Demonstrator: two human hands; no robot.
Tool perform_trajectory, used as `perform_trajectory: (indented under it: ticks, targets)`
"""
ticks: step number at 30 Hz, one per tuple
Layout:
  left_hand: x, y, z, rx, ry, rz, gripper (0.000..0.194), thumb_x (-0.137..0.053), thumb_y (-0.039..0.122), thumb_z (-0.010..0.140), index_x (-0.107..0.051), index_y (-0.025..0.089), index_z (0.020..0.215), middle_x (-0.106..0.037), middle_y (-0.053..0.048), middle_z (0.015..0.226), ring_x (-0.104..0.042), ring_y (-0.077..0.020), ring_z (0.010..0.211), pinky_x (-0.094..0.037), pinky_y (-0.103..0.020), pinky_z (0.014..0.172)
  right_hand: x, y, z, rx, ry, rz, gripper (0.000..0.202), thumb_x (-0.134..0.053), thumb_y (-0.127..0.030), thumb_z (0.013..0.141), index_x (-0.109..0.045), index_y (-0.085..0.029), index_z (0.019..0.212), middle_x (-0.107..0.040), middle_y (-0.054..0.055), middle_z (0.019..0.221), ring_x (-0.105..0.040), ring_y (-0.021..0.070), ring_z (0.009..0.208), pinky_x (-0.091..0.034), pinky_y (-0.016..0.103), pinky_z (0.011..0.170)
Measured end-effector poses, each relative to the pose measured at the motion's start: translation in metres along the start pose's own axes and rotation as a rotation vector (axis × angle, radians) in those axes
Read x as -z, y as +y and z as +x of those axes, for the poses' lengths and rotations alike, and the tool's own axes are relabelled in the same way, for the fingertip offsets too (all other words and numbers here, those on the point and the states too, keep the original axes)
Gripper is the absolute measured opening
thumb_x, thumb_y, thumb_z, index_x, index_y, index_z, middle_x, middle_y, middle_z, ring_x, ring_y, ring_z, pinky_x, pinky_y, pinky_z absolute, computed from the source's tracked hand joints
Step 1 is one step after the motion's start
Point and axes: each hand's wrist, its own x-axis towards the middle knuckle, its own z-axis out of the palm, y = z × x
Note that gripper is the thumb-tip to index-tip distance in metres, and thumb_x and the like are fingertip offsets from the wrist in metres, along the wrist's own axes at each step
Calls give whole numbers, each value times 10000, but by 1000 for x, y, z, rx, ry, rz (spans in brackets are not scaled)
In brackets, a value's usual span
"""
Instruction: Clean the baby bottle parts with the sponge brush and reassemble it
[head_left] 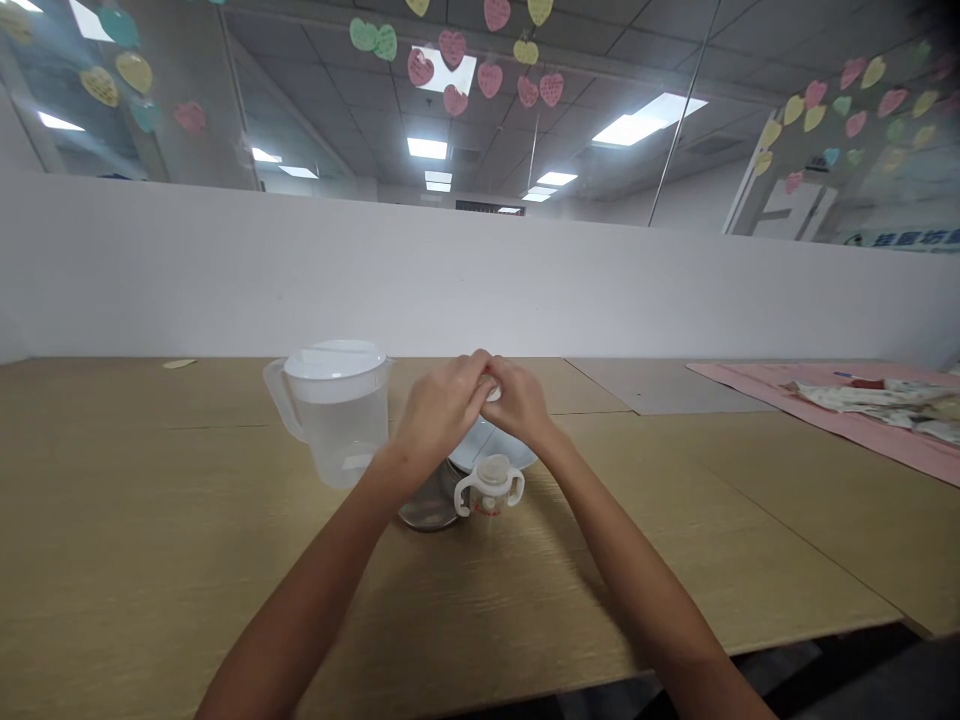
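My left hand (441, 405) and my right hand (519, 402) meet in front of me, fingers closed together around a small white object (493, 390). Mostly covered by the fingers, its kind cannot be made out. Beneath the hands lies a pale round dish (480, 443), partly hidden. Nearer to me stands a small clear baby bottle (491, 490) with two white side handles and a pale top. A round metal dish (429, 503) sits at its left, partly behind my left wrist. Left of my hands is a translucent pitcher (341, 420) with a white lid and handle.
The wooden table (187, 560) reaches to a low white wall (480, 280) with glass above. At the right, a pink cloth (817, 420) carries crumpled fabric (862, 398). A grey sheet (660, 388) lies beside it. A small flat yellowish piece (180, 364) is at the back left.
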Motion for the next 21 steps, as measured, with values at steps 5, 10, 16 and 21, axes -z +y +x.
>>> perform_trajectory:
  ticks: [5,10,16,21]
  targets:
    - [8,-22,-3,70,-325,-189,511,-467,390,822,-352,190,1278,-580,-103,1145,-558,-228,1016,-443,-326,793,22,12,6,-235,-382,230,421,-425,-519,816,-597,-139,758,-598,37,661,-536,144,638,-369,229,597]
    - [-6,-28,-1,29,-607,-355,581,-662,418,640,-507,168,1141,-594,-74,1107,-555,-219,1008,-427,-291,835,46,20,6,-209,-529,518,357,-522,-472,776,-617,-129,759,-589,28,741,-517,117,677,-372,213,595]
    - [-46,-26,-4,-38,-812,-427,547,-757,374,497,-609,160,978,-627,-54,1018,-577,-227,911,-433,-272,759,67,7,3,-48,-705,499,316,-641,-451,696,-694,-150,777,-542,22,743,-464,101,653,-349,215,566]
    - [-64,-36,-8,-56,-907,-639,331,-743,389,539,-629,149,736,-636,-11,768,-585,-194,804,-428,-251,689,57,7,4,34,-850,361,300,-682,-400,660,-712,-184,865,-612,22,787,-501,116,690,-372,214,597]
